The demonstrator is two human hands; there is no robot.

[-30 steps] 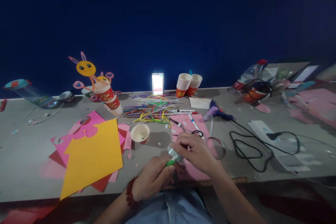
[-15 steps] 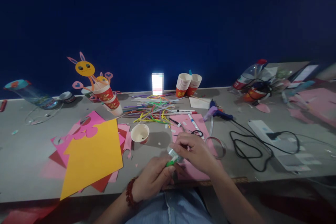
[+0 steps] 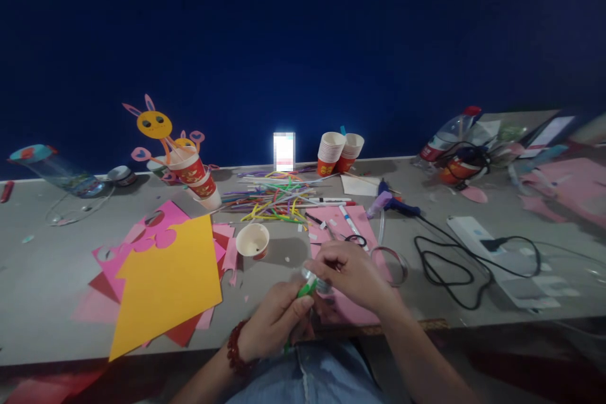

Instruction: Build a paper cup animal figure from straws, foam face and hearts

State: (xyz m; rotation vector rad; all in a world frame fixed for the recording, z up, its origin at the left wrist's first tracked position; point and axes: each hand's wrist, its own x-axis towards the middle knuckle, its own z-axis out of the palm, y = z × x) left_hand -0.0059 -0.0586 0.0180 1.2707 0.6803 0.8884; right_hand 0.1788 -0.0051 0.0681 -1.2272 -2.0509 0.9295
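Observation:
My left hand (image 3: pixel 279 315), with a dark red bead bracelet (image 3: pixel 234 346) at the wrist, is closed on a small green item (image 3: pixel 307 286). Just right of it my right hand (image 3: pixel 349 268) pinches a clear, shiny piece (image 3: pixel 323 286), perhaps a roll of tape, that touches the green item. Both hands meet at the front edge of the table, above a pink sheet (image 3: pixel 364 315). A white-lined paper cup (image 3: pixel 253 241) stands upright beyond my left hand. Parts of the held items are hidden by my fingers.
Yellow card (image 3: pixel 173 271) covers pink and red sheets at left. Decorated stacked cups (image 3: pixel 189 167) stand behind. Colourful pipe cleaners (image 3: pixel 279 199), a lit phone (image 3: pixel 285 151) and cup stacks (image 3: pixel 330 154) are at the back. Right: glue gun (image 3: pixel 400 205), tape ring (image 3: pixel 402 265), power strip (image 3: pixel 487 252), black cable.
The green item has turned more upright, and more of it shows between my hands. The clear piece has shifted slightly. My hands have barely moved.

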